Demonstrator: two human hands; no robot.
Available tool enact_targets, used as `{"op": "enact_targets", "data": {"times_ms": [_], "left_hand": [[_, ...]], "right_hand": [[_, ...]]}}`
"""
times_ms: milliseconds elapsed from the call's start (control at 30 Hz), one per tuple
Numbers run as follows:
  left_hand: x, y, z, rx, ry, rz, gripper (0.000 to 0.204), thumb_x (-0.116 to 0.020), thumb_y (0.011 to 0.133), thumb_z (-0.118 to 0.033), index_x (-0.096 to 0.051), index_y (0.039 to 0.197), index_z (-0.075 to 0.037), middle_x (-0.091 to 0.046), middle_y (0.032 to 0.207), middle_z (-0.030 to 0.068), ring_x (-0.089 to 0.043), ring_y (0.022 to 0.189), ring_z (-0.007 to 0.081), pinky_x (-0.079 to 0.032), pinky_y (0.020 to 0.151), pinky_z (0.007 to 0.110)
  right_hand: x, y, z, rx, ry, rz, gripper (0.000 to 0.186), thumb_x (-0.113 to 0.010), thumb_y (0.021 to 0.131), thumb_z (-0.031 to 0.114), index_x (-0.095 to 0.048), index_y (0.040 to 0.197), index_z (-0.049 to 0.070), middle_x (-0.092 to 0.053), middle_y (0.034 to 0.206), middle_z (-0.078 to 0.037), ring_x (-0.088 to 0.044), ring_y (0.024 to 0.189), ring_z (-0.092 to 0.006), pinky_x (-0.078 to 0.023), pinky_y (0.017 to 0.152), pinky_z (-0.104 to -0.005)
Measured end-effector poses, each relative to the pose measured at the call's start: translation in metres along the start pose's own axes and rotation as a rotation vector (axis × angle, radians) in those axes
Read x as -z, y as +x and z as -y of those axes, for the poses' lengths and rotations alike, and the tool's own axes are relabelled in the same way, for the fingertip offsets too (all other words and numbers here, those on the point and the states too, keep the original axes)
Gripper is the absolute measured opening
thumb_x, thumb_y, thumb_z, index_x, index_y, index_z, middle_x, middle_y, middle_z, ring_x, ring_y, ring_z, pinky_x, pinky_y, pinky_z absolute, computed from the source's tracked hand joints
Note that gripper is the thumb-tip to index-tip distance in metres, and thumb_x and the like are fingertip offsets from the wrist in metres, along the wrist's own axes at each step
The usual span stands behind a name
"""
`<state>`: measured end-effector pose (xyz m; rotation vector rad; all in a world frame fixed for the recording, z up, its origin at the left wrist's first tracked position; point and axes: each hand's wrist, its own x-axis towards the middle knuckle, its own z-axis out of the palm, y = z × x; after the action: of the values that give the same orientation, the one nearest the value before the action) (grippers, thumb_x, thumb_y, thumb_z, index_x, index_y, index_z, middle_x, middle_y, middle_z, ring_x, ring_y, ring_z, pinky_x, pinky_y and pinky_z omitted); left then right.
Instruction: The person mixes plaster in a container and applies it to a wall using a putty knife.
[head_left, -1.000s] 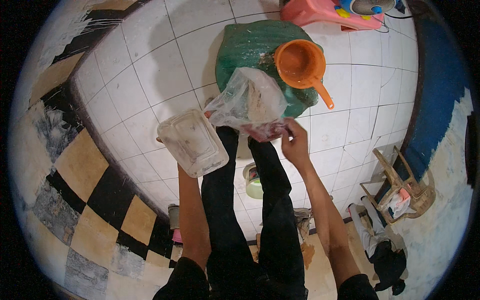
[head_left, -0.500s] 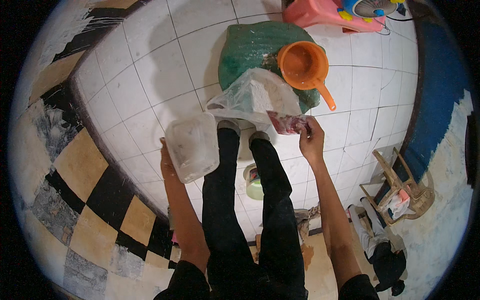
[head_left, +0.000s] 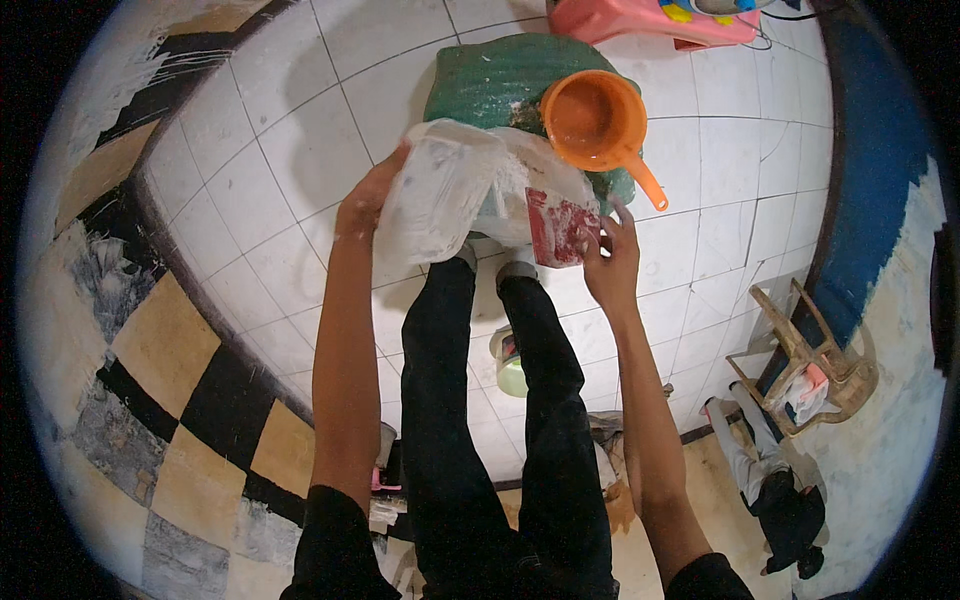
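Headline: Hands hold a smeared plastic tub and a dark red scraper over a bag of white powder.

Body: Seen from above, the left hand [head_left: 372, 195] grips a translucent plastic tub [head_left: 430, 195] by its outer side, at eleven o'clock from the centre of view. The tub is rectangular with rounded corners, tipped on a slant, its cloudy walls streaked with white residue. The right hand [head_left: 615, 255], at two o'clock, pinches the right edge of a flat, dark red scraper [head_left: 552, 228], roughly square and blotched with white. Between the hands, towards twelve o'clock, lies a clear plastic bag [head_left: 567, 178] with white powder in it; the tub overlaps it in view, and whether they touch cannot be told.

Beyond, an orange dipper [head_left: 590, 118] sits at one o'clock on a green ribbed panel [head_left: 475, 85], handle towards four o'clock. White floor tiles [head_left: 300, 150] spread around. Farther out at one o'clock stands a pink stool [head_left: 640, 20].
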<state>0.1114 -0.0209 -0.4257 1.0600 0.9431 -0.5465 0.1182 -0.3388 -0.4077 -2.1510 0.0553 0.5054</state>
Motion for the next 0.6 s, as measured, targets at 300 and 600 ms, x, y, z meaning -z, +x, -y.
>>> {"op": "enact_targets", "data": {"times_ms": [300, 600], "left_hand": [[0.023, 0.016, 0.087, -0.038, -0.286, 0.080, 0.077, -0.054, 0.084, -0.063, -0.051, 0.128, 0.001, -0.060, 0.118, 0.0157, -0.057, 0.109, 0.0254, -0.049, 0.090, 0.035], [0.003, -0.026, 0.079, 0.072, -0.604, -0.016, 0.073, -0.052, 0.085, -0.063, -0.050, 0.128, -0.004, -0.059, 0.118, 0.0140, -0.060, 0.104, 0.0262, -0.053, 0.087, 0.038]], "right_hand": [[0.001, 0.006, 0.009, -0.121, -0.122, 0.024, 0.021, -0.052, 0.081, -0.006, -0.062, 0.099, -0.003, -0.065, 0.081, -0.016, -0.066, 0.074, -0.0203, -0.049, 0.068, -0.0298], [0.008, -0.001, 0.000, -0.126, -0.057, -0.015, 0.023, -0.048, 0.080, -0.010, -0.061, 0.098, -0.004, -0.066, 0.082, -0.016, -0.064, 0.072, -0.0199, -0.049, 0.068, -0.0280]]}}
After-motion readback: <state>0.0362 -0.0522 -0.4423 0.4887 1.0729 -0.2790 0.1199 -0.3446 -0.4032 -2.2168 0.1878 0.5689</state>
